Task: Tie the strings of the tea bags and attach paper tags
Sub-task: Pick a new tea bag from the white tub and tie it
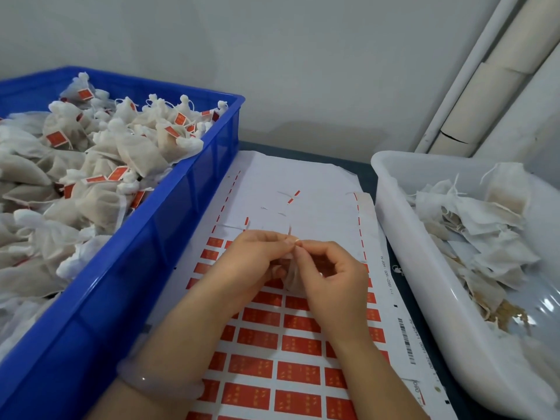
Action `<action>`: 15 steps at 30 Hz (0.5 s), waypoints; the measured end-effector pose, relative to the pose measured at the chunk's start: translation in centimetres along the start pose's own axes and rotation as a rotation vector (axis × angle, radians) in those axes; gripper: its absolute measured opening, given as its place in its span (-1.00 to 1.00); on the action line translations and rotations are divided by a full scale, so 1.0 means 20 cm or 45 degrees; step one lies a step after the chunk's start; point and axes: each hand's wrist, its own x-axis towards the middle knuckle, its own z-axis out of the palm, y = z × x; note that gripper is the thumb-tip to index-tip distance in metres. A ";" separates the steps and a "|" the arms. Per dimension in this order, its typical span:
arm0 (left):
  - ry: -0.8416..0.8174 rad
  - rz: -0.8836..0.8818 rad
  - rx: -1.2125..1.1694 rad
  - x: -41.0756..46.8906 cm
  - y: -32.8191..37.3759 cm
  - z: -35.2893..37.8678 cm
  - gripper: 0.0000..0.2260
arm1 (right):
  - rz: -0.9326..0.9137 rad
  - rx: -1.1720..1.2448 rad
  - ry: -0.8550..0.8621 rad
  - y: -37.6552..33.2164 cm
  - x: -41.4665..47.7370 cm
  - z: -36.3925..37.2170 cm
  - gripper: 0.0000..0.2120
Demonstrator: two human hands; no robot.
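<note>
I am looking over the tag sheet [272, 371], its far rows already peeled. Above it the left hand [251, 262] and right hand [330, 277] are touching at the tips, fingers [271, 237] clamped on the top of one tea bag [291, 275] hanging between them, likely tying its string. Farther out, the blue crate [169, 237] is holding many tagged bags [142, 150], while the white tub [403, 231] is holding untagged bags [472, 225], so I am judging plenty left.

My dark table [368, 177] carries a blue crate [169, 225] on the left, a white tub [403, 225] on the right, and a tag sheet [306, 177] lying flat between them before me.
</note>
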 end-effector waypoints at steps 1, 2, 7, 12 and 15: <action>0.016 -0.001 0.017 0.00 0.00 0.00 -0.83 | 0.013 0.007 0.000 0.00 0.00 0.00 -0.75; 0.031 -0.004 0.030 0.00 0.00 0.00 -0.83 | 0.027 0.010 -0.002 0.00 0.00 0.01 -0.76; 0.054 -0.004 0.231 -0.01 0.01 0.03 -0.84 | 0.092 0.074 -0.031 -0.01 0.00 0.01 -0.90; 0.085 -0.010 0.238 -0.01 0.01 0.03 -0.83 | 0.167 0.133 -0.028 0.01 0.00 0.01 -0.90; 0.083 -0.035 0.155 -0.01 0.01 0.02 -0.83 | 0.157 0.146 -0.075 -0.01 0.00 0.02 -0.86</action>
